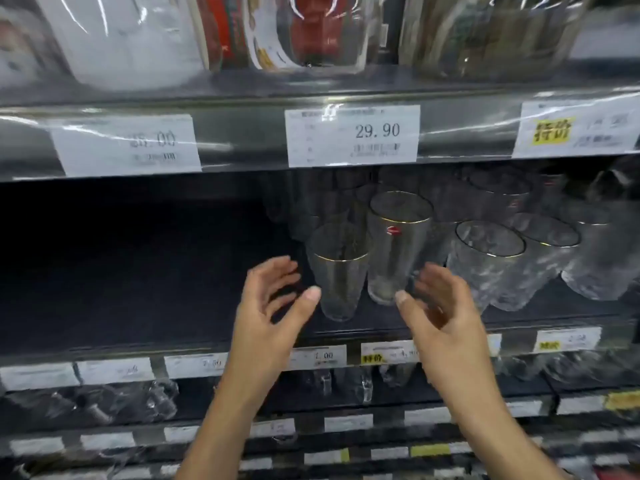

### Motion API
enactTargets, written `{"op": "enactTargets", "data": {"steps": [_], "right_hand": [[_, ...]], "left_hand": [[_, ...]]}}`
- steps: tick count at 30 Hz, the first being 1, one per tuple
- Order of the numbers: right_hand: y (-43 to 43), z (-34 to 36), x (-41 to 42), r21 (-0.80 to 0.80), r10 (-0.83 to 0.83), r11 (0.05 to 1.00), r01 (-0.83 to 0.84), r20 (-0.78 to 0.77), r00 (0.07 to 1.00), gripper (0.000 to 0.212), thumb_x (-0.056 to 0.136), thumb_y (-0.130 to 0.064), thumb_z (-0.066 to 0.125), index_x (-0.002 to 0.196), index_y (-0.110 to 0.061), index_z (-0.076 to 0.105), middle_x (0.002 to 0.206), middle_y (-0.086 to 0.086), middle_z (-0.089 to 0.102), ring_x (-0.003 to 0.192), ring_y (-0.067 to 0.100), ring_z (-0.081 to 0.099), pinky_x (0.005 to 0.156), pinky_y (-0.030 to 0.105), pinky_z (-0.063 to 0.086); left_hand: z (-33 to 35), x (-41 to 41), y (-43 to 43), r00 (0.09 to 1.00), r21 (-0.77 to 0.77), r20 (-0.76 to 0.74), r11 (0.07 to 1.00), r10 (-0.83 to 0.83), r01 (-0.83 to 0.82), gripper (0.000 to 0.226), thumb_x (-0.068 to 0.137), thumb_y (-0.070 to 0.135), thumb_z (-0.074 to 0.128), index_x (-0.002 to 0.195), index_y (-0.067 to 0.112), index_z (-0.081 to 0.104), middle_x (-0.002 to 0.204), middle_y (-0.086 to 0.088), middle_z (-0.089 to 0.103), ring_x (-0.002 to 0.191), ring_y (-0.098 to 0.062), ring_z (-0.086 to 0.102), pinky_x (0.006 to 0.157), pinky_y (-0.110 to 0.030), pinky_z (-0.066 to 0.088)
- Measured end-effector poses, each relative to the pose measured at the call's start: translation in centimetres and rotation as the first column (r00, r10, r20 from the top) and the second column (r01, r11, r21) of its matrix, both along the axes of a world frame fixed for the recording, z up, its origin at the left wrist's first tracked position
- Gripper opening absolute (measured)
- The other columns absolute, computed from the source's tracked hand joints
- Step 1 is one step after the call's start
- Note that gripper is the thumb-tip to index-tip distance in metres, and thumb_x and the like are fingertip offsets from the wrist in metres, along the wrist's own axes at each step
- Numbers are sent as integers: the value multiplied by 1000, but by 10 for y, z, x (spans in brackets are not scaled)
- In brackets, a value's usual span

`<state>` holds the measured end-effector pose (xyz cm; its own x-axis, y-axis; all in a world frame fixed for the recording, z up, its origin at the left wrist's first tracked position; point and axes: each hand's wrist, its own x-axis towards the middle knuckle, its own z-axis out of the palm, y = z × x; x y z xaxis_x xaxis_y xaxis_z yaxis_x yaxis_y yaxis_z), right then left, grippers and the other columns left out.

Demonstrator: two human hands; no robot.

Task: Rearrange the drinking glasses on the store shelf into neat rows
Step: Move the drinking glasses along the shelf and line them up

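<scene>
Two tall clear glasses with gold rims stand at the front of the dark shelf: a near glass and, just right and behind it, a glass with a red sticker. More glasses crowd the shelf to the right and behind. My left hand hovers just left of the near glass, fingers spread, holding nothing. To the right of the sticker glass is my right hand, also spread and holding nothing. Neither hand clearly touches a glass.
The upper shelf's edge hangs above the glasses with price tags, one reading 29.90. Large jars stand on it. Below the shelf's front rail with price tags, lower shelves hold glass mugs.
</scene>
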<state>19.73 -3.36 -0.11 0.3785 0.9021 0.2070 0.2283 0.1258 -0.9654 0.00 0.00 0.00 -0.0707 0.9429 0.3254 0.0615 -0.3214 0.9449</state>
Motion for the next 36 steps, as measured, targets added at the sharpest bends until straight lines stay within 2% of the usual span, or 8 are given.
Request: {"op": "enactTargets", "data": {"steps": [3, 7, 10, 17, 24, 27, 30, 36], "right_hand": [[15, -3, -12, 27, -49, 999, 47, 69, 996, 61, 88, -30, 71, 135, -40, 33, 120, -41, 41, 106, -30, 43, 89, -1, 35], [32, -10, -18, 3, -80, 997, 80, 103, 991, 83, 87, -32, 72, 153, -27, 21, 143, -19, 39, 130, -1, 41, 108, 24, 35], [41, -11, -18, 28, -103, 994, 101, 100, 990, 82, 87, -27, 73, 153, -22, 23, 149, -7, 41, 134, 7, 42, 110, 27, 36], [61, -13, -16, 8, -81, 997, 81, 38, 996, 83, 83, -29, 78, 149, -24, 29, 147, -3, 46, 133, 13, 47, 111, 38, 41], [73, -12, -9, -22, -68, 997, 69, 47, 997, 87, 76, -34, 84, 146, -20, 34, 139, 1, 51, 127, 16, 51, 108, 41, 44], [74, -9, -5, -31, -53, 998, 56, 92, 994, 83, 74, -33, 85, 141, -18, 40, 131, 1, 46, 115, 11, 47, 102, 34, 44], [74, -7, -2, -36, -37, 999, 41, 120, 992, 76, 74, -32, 85, 134, -19, 41, 123, -1, 40, 106, 9, 43, 91, 25, 38], [71, -7, -1, 3, 30, 1000, -30, 66, 997, 58, 73, -29, 86, 111, -29, 42, 98, -19, 59, 93, 4, 58, 76, 16, 42]], "left_hand": [[-5, 8, 12, 998, -53, -2, 996, -65, 65, 73, 64, 53, 79, 127, 42, 44, 130, 18, 55, 120, 6, 53, 96, -22, 47], [-14, 29, 22, 996, -151, -27, 985, -90, 84, 88, 60, 46, 89, 128, 49, 34, 132, 23, 48, 118, 10, 50, 102, -25, 45], [-16, 39, 26, 997, -155, -53, 987, -61, 52, 88, 65, 33, 89, 132, 42, 32, 130, 22, 48, 120, 6, 49, 103, -27, 46], [-11, 48, 35, 988, -144, -152, 989, -5, -17, 84, 69, 26, 88, 135, 31, 36, 109, 28, 51, 99, 15, 51, 71, -1, 44], [-8, 45, 45, 961, -172, -275, 984, -10, -39, 67, 70, 21, 88, 118, 29, 42, 97, 20, 59, 77, 19, 57, 58, 1, 42], [-10, 41, 51, 955, -169, -297, 984, 7, -60, 66, 65, 27, 90, 117, 22, 50, 99, 14, 65, 85, 10, 63, 64, -5, 47], [-15, 36, 55, 957, -165, -289, 983, 31, -82, 74, 57, 37, 90, 119, 25, 51, 107, 11, 67, 100, -1, 64, 81, -22, 53], [-9, 24, 48, 969, -147, -219, 978, 114, -149, 68, 64, 25, 90, 118, 22, 50, 108, 8, 66, 100, -3, 64, 78, -16, 49]]}}
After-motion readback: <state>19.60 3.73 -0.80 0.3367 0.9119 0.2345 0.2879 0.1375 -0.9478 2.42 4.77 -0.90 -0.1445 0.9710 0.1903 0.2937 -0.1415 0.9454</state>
